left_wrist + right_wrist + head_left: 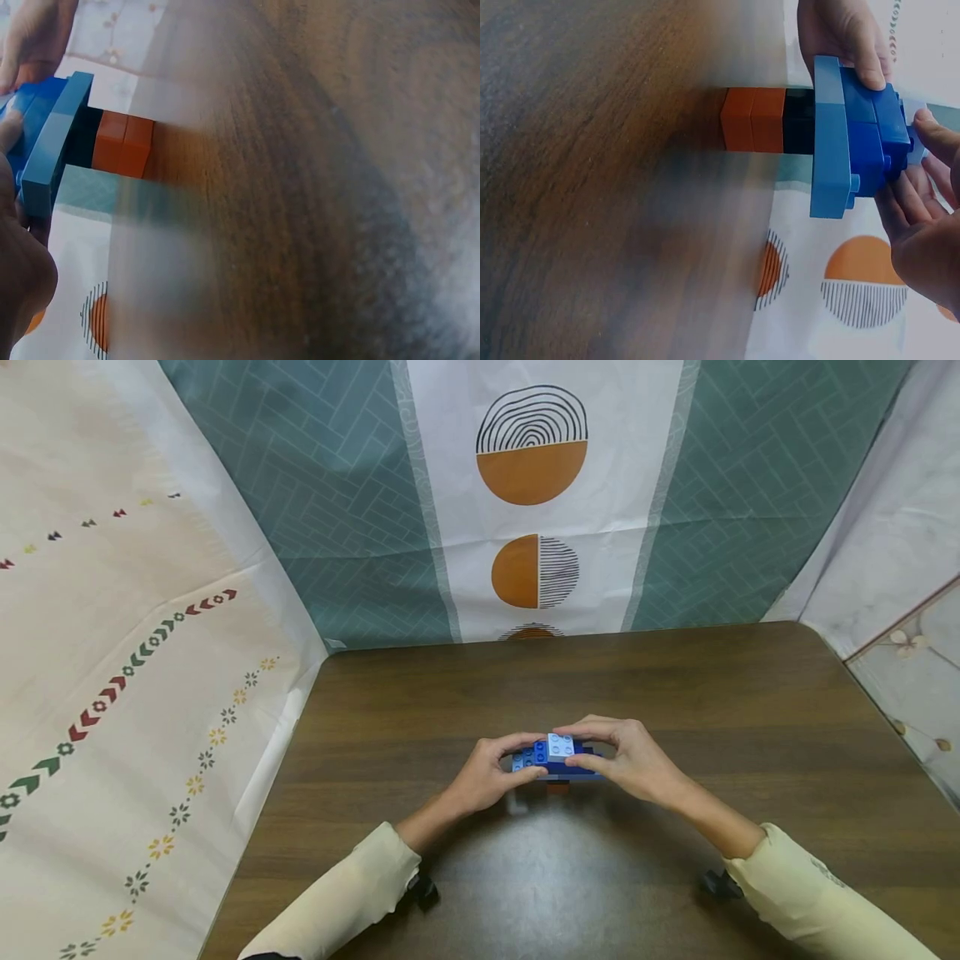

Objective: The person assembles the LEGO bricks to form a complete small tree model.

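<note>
A toy brick build stands upright on the wooden table: orange bricks (751,120) at the bottom, a dark brick (799,121) above, then a long light-blue brick layer (830,161) and blue bricks (866,146). On top, in the head view, is a pale blue brick (560,747) with studs facing up. My right hand (637,762) pinches this pale brick between thumb and fingers. From the other side, my left hand (482,774) grips the blue bricks, its thumb in front and fingers behind. Whether the pale brick is fully seated is hard to tell.
The brown table (390,702) reaches back to a patterned cloth (360,527). More cloth hangs at the left (150,677) and right. Dark wrist-worn devices (423,892) sit under both sleeves, close to the tabletop.
</note>
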Motion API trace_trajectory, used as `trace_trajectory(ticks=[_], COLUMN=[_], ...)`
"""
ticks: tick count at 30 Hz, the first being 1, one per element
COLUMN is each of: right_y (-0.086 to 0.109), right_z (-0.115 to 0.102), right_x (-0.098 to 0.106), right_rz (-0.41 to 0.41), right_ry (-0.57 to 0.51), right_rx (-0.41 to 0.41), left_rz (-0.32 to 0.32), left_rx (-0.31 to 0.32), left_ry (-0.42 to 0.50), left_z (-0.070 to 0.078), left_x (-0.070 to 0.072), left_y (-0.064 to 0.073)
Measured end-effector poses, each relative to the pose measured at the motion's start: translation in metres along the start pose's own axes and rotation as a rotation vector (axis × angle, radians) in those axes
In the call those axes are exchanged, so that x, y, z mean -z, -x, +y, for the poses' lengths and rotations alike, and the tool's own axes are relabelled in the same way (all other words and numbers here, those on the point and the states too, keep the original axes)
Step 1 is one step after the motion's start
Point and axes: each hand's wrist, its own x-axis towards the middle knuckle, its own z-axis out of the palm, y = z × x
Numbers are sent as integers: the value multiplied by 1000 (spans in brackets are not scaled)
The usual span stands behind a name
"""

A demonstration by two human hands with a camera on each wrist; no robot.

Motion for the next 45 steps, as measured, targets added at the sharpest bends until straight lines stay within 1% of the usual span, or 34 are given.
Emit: trace_trajectory(ticks=[3,8,11,14,17,21,26,31,33,36,40,45], right_y=[1,1,1,0,0,0,2,1,1,1,2,4], right_z=[2,4,5,4,4,5,6,5,5,6,8,10], right_x=[-1,-1,-1,-1,-1,-2,-3,-3,-4,-5,-7,-8], right_rz=[0,4,2,6,18,28,34,42,47,60,74,69], right_ry=[-5,-6,-21,-47,-67,-87,-88,-63,-53,-38,-41,-90], right_rx=[2,0,0,-4,-11,-15,-20,-9,-3,8,13,-20], left_rz=[3,20,65,128,176,197,206,206,211,224,233,218], left_rx=[-13,-78,-142,-180,-182,-191,-215,-241,-247,-257,-249,-241], left_ry=[-12,-98,-117,-115,-122,-142,-140,-113,-99,-81,-67,-100], left_z=[-1,2,9,17,24,26,24,22,24,23,15,11], left_x=[-1,1,2,1,-2,-5,-6,-5,-6,-7,-9,-9], left_y=[1,2,0,-4,-8,-10,-10,-10,-10,-11,-10,-9])
